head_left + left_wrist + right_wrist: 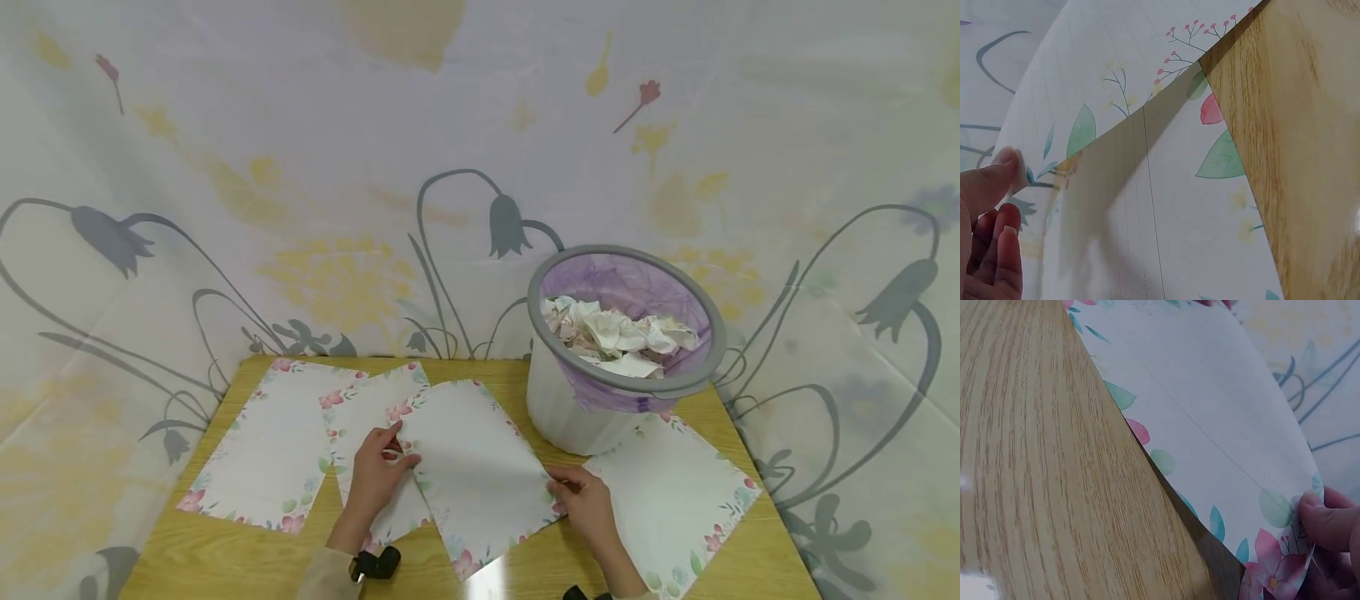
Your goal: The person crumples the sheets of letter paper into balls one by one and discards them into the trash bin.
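A sheet of floral-bordered paper (476, 467) is held between both hands over the middle of the table. My left hand (378, 468) pinches its left edge, thumb on top; in the left wrist view the thumb (1005, 164) presses on the paper's border. My right hand (583, 504) grips the right edge near a corner, where the right wrist view shows the thumb (1311, 506) beside a printed pink flower. The held sheet is slightly bowed, its near edge casting a shadow. Beneath its left side lies a second floral sheet (348, 467), partly covered.
Another floral sheet (262, 450) lies at the table's left, and one more (667, 500) at the right. A white bin (551, 400) with a grey rim and purple liner stands at the back right, holding crumpled paper (611, 329). Patterned cloth (300, 167) surrounds the wooden table (225, 558).
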`<state>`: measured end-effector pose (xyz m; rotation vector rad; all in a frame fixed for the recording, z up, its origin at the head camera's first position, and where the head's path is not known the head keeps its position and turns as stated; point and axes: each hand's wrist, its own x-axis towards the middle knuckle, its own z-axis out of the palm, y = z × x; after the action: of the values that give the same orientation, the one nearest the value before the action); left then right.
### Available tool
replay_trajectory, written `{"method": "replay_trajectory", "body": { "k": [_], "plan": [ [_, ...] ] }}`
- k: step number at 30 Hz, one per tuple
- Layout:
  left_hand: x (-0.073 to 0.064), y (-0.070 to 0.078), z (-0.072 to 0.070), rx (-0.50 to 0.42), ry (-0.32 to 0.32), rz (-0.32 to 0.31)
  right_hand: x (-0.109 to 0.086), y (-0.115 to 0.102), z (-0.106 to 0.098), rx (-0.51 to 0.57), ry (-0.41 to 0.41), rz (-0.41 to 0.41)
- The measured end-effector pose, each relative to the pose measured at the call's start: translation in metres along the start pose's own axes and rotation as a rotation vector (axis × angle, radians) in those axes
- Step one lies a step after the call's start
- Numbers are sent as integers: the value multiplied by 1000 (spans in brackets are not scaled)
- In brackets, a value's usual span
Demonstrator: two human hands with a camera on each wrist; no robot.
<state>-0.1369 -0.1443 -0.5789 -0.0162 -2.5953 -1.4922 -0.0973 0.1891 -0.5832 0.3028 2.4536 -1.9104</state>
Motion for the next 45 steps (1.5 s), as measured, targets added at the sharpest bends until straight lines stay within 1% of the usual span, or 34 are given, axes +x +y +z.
{"method": "replay_trajectory", "body": {
  "k": [3, 9, 12, 18, 22, 25, 27, 29, 32, 35, 37, 39, 41, 43, 45],
  "plan": [
    [-2, -1, 0, 21, 39, 57, -2, 1, -1, -16, 8, -21],
    [-3, -3, 2, 55, 126, 197, -2, 3, -3, -116, 51, -137],
    [-2, -3, 2, 52, 151, 246, -1, 4, -4, -146, 65, -180],
    [1, -1, 0, 40, 203, 319, 1, 3, -3, -119, 80, -237],
    [3, 1, -1, 37, 231, 394, 1, 2, -2, -102, 109, -276],
    [4, 2, -1, 30, 244, 438, 1, 0, -1, -99, 132, -324],
    [4, 5, -1, 15, 240, 433, 2, -2, -2, -105, 156, -367],
    [4, 9, -1, -1, 231, 395, 2, -4, -2, -117, 183, -411],
    [1, 15, 1, -18, 197, 281, 2, -5, -2, -134, 221, -465],
    [-4, 23, 3, -38, 154, 169, 1, -6, -1, -141, 231, -519],
    [-7, 28, 6, -54, 140, 131, 0, -7, 1, -143, 226, -559],
    [-8, 32, 8, -70, 149, 134, -1, -7, 3, -139, 215, -597],
    [-8, 33, 10, -80, 183, 179, -2, -8, 4, -133, 205, -623],
    [-8, 33, 11, -79, 223, 257, -2, -7, 6, -121, 196, -640],
    [-7, 32, 12, -77, 264, 352, -3, -7, 8, -115, 191, -648]
  ]
}}
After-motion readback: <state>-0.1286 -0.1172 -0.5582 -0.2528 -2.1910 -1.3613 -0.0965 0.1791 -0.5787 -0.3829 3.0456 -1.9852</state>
